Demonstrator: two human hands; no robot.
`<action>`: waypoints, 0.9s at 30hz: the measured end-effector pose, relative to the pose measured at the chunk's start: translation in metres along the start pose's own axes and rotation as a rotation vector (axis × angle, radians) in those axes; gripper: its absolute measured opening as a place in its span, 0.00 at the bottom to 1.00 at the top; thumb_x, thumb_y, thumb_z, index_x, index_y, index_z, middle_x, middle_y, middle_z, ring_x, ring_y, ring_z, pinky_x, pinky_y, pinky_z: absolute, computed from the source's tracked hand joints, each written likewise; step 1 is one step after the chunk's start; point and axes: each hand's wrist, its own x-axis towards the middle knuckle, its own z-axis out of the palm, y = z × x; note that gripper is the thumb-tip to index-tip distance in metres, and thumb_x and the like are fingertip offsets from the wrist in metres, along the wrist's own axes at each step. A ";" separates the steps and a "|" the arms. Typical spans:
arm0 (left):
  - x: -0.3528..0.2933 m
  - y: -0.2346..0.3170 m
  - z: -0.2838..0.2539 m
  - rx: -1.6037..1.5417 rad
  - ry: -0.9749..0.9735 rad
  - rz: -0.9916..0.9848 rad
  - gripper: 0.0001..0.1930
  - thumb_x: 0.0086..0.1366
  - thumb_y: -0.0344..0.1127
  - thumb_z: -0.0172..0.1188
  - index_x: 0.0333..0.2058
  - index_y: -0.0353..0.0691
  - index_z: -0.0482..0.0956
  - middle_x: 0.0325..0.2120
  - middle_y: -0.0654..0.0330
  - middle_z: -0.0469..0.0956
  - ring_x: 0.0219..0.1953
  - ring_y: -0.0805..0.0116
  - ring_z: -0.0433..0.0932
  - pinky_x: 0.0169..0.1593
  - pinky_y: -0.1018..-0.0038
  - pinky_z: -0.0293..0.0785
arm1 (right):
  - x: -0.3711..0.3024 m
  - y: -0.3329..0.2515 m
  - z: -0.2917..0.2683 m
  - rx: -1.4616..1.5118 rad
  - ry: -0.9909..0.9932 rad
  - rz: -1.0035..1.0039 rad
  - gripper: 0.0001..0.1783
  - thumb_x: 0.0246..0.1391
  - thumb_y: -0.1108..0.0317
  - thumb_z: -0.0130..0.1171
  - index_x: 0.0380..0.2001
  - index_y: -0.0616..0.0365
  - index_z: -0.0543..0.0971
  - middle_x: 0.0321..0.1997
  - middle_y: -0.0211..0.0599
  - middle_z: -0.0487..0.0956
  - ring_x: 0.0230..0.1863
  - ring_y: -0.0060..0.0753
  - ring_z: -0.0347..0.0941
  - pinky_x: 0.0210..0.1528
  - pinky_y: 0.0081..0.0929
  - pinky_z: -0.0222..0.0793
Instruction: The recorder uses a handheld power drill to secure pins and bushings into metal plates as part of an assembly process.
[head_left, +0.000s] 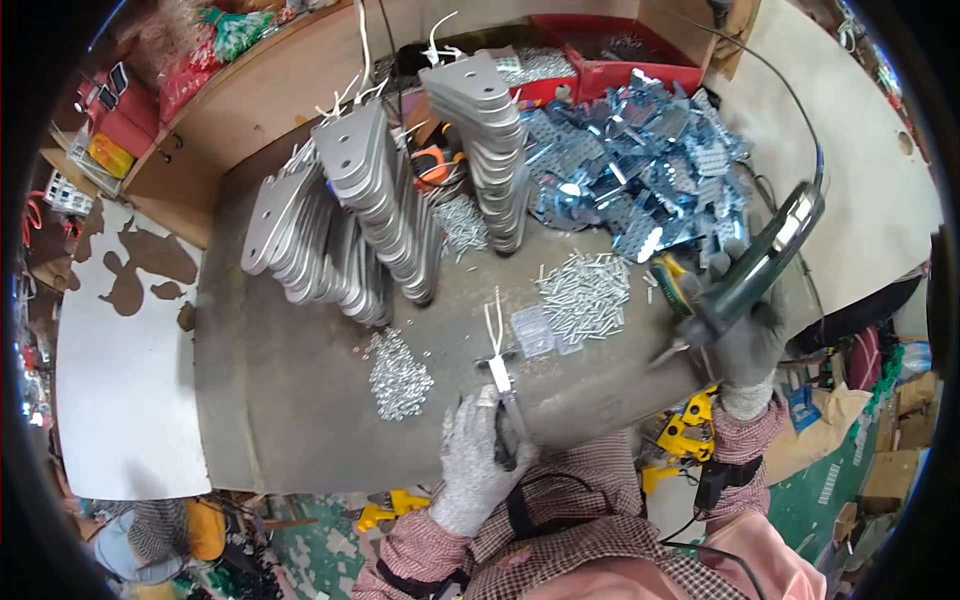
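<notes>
In the head view, the narrow metal piece (513, 412), topped by a white tag (499, 374) with white strings, is held at the near edge of the grey worktop (300, 400) by the gloved left hand (475, 460), its fingers curled narrowly about it; over on the right, a dark green corded power driver (757, 262) is gripped by the gloved right hand (745, 352), tip slanted down to the left; motion blur is seen there, so the placing of each finger cannot be told; between the hands, a heap of long screws (590, 297) is seen beside small clear plastic pieces (533, 332); small shiny hardware (399, 380) is piled to the left; behind, hanging-tied stacks of grey metal plates (372, 190) are flanked on the right by jumbled blue perforated plates (640, 165).
</notes>
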 end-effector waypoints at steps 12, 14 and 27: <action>0.005 0.007 0.005 -0.098 -0.023 0.002 0.39 0.49 0.43 0.74 0.58 0.34 0.68 0.54 0.43 0.72 0.60 0.42 0.70 0.68 0.51 0.60 | 0.002 0.085 -0.050 0.511 -0.413 0.101 0.34 0.65 0.52 0.55 0.70 0.48 0.62 0.74 0.40 0.61 0.77 0.45 0.49 0.72 0.73 0.43; 0.010 0.010 -0.004 -0.062 -0.171 -0.079 0.40 0.50 0.46 0.74 0.58 0.34 0.68 0.55 0.44 0.71 0.61 0.42 0.69 0.70 0.48 0.57 | 0.003 0.087 -0.063 0.469 -0.564 0.037 0.43 0.64 0.46 0.56 0.74 0.49 0.52 0.70 0.40 0.64 0.73 0.47 0.56 0.74 0.69 0.45; 0.020 0.005 -0.017 -0.089 -0.131 -0.017 0.33 0.50 0.48 0.74 0.48 0.34 0.71 0.40 0.46 0.74 0.45 0.41 0.75 0.61 0.44 0.64 | -0.014 0.113 -0.020 0.550 -0.195 0.065 0.23 0.64 0.57 0.59 0.58 0.50 0.69 0.37 0.23 0.72 0.44 0.27 0.71 0.71 0.66 0.48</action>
